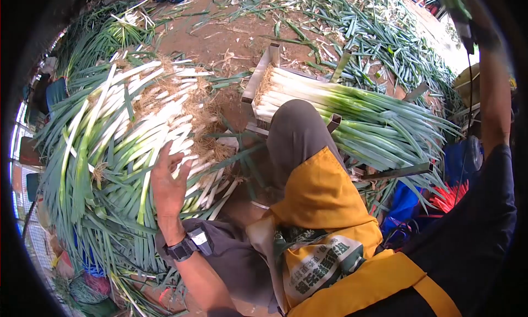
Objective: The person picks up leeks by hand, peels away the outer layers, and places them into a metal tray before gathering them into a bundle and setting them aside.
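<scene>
As I look down in the head view, my left hand point(168, 185) lies flat on the heap of leeks point(110, 135), its grip wide, fingers spread, holding nothing. The stalks run under my palm, white root ends toward the middle and green tops fanning away to my left, so this hand is the nearer one. My right arm point(495, 108) is raised well apart. Its hand seems lost in the dark rim, so I cannot tell its grip.
</scene>
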`<act>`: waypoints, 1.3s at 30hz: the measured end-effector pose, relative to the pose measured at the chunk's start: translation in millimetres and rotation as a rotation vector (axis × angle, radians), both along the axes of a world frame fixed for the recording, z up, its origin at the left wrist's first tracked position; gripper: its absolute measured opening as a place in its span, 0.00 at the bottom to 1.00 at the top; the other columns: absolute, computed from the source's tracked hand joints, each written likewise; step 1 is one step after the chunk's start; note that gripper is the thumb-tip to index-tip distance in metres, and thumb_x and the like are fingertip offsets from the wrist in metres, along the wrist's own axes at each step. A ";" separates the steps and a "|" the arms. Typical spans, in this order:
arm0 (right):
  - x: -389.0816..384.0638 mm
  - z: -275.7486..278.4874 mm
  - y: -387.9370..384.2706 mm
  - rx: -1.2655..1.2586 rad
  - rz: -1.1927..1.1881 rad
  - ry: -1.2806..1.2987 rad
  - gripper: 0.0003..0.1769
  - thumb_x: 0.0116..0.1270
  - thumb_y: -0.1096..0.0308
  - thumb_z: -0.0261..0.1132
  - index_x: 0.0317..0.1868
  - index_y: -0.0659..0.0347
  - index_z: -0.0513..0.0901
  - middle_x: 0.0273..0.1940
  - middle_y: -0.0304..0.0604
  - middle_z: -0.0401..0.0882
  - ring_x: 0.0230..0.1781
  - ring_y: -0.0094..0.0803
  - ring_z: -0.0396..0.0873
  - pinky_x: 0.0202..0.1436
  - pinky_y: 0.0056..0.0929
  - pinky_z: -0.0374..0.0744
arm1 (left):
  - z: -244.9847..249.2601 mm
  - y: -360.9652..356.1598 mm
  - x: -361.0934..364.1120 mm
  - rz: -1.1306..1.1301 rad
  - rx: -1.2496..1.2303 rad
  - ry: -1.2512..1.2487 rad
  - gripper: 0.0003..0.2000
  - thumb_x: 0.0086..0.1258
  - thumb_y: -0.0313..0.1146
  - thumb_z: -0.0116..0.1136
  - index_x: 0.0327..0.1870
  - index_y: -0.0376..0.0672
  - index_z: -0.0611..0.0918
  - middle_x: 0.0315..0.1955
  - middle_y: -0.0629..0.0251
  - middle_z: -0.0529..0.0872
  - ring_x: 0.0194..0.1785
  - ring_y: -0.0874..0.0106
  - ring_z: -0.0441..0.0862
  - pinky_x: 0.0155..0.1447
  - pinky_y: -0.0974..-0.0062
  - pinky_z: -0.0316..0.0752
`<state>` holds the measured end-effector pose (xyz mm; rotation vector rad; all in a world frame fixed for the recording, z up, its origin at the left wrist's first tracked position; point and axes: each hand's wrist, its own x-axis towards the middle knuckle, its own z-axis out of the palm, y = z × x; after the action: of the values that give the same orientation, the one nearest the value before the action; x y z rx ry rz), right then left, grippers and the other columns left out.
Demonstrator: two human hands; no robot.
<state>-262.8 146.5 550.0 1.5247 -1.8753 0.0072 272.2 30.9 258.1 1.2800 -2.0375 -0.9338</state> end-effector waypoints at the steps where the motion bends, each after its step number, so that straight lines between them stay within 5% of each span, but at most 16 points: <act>1: -4.8 -10.6 0.0 0.070 -0.023 0.061 0.22 0.68 0.64 0.61 0.60 0.64 0.77 0.32 0.48 0.83 0.30 0.39 0.82 0.31 0.40 0.77 | -1.8 0.9 -4.1 -0.017 0.005 -0.011 0.28 0.70 0.25 0.65 0.72 0.37 0.74 0.48 0.53 0.88 0.50 0.68 0.86 0.58 0.69 0.81; 7: -7.0 -184.2 3.9 0.701 -0.123 0.112 0.21 0.67 0.67 0.58 0.60 0.64 0.78 0.32 0.48 0.83 0.31 0.41 0.83 0.32 0.41 0.78 | -13.5 8.3 -20.2 -0.096 0.082 -0.043 0.23 0.68 0.28 0.69 0.64 0.35 0.79 0.44 0.51 0.89 0.47 0.65 0.88 0.55 0.69 0.82; 9: -19.2 -279.1 16.5 0.757 0.017 0.118 0.20 0.68 0.65 0.55 0.56 0.67 0.79 0.28 0.47 0.82 0.28 0.44 0.82 0.30 0.44 0.77 | -17.1 9.8 -26.9 -0.134 0.169 -0.040 0.22 0.67 0.29 0.70 0.62 0.35 0.80 0.44 0.49 0.90 0.48 0.63 0.89 0.54 0.68 0.83; 11: 3.0 -330.7 10.3 0.857 -0.077 -0.152 0.19 0.66 0.67 0.56 0.55 0.67 0.77 0.34 0.47 0.84 0.35 0.42 0.85 0.36 0.41 0.81 | -28.1 9.9 -31.9 -0.169 0.214 -0.051 0.22 0.68 0.29 0.69 0.62 0.34 0.81 0.44 0.49 0.90 0.48 0.63 0.89 0.54 0.68 0.84; 12: -15.6 -378.6 17.0 0.719 0.147 -0.202 0.17 0.66 0.68 0.55 0.52 0.68 0.76 0.32 0.49 0.84 0.34 0.46 0.85 0.38 0.43 0.82 | -34.2 9.9 -34.1 -0.189 0.238 -0.060 0.22 0.68 0.29 0.69 0.62 0.34 0.81 0.44 0.49 0.90 0.48 0.64 0.89 0.54 0.68 0.84; 15: -1.9 -437.6 3.0 0.659 0.039 -0.475 0.11 0.67 0.68 0.58 0.45 0.67 0.75 0.27 0.53 0.82 0.31 0.49 0.85 0.35 0.47 0.81 | -45.3 13.5 -49.1 -0.200 0.333 -0.070 0.20 0.68 0.28 0.69 0.59 0.33 0.82 0.44 0.50 0.89 0.47 0.64 0.89 0.54 0.68 0.84; 21: 20.9 -436.2 -31.8 0.699 -0.024 -0.572 0.27 0.59 0.58 0.75 0.51 0.67 0.77 0.28 0.53 0.84 0.32 0.51 0.85 0.34 0.47 0.79 | -75.6 10.7 -95.6 -0.305 0.323 -0.228 0.17 0.70 0.27 0.65 0.58 0.35 0.83 0.43 0.52 0.90 0.46 0.64 0.89 0.54 0.69 0.83; 28: -6.9 -465.6 -30.5 0.602 0.245 -0.824 0.39 0.61 0.53 0.74 0.67 0.66 0.72 0.43 0.62 0.85 0.47 0.52 0.85 0.49 0.46 0.81 | -134.4 -23.6 -213.4 -0.520 0.095 -0.079 0.19 0.72 0.34 0.62 0.60 0.35 0.82 0.53 0.45 0.86 0.60 0.48 0.82 0.65 0.59 0.76; 32: 2.3 -434.7 -37.0 0.457 0.298 -1.264 0.29 0.66 0.57 0.70 0.64 0.62 0.80 0.57 0.58 0.83 0.57 0.53 0.82 0.61 0.42 0.80 | -157.2 -45.0 -289.1 -0.489 -0.185 -0.101 0.25 0.72 0.39 0.62 0.67 0.38 0.78 0.66 0.42 0.77 0.71 0.49 0.72 0.73 0.56 0.68; 34: 13.8 -439.5 -32.3 0.435 0.270 -1.217 0.24 0.64 0.65 0.70 0.60 0.61 0.83 0.57 0.57 0.84 0.56 0.54 0.82 0.60 0.43 0.80 | -165.0 -59.1 -315.7 -0.534 -0.386 -0.185 0.26 0.72 0.41 0.63 0.68 0.39 0.77 0.69 0.42 0.74 0.74 0.49 0.69 0.77 0.54 0.63; 39: 27.3 -450.3 -21.2 0.367 0.286 -1.193 0.25 0.60 0.71 0.70 0.59 0.62 0.83 0.54 0.56 0.84 0.53 0.56 0.83 0.57 0.45 0.81 | -210.3 -69.4 -314.1 -0.622 -0.424 -0.344 0.30 0.74 0.47 0.60 0.71 0.37 0.74 0.74 0.43 0.68 0.79 0.51 0.62 0.80 0.49 0.55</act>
<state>-235.4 125.3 99.7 2.3140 -2.5775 0.9320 -42.0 -38.6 47.7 0.6091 -2.7956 -0.4847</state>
